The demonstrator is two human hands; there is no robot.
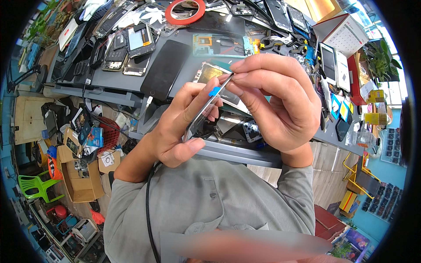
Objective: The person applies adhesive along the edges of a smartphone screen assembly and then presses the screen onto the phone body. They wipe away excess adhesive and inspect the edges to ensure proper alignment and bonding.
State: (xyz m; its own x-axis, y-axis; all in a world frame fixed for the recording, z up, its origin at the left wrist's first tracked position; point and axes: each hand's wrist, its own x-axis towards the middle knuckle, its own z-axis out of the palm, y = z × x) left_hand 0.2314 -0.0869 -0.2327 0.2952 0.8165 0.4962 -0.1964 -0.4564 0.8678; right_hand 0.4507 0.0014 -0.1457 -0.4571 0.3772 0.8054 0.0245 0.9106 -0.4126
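Note:
A thin dark phone-sized panel point(201, 111) is held up above the near edge of the desk, tilted and seen almost edge-on. A small blue tab point(214, 91) shows on its upper part. My left hand point(175, 125) is closed round its lower part, thumb on the near side and fingers along the far side. My right hand point(280, 103) pinches its top end between thumb and fingertips; anything smaller in that pinch cannot be made out. Behind the hands lies an opened device with a gold-coloured inside point(210, 72), partly hidden by them.
A large black phone screen point(164, 70) lies left of my hands. Beyond are a translucent tray with orange and blue parts point(219, 45) and a red tape roll point(184, 12). Opened phones point(140, 41) crowd the back left. A desk calendar point(344, 37) stands at right.

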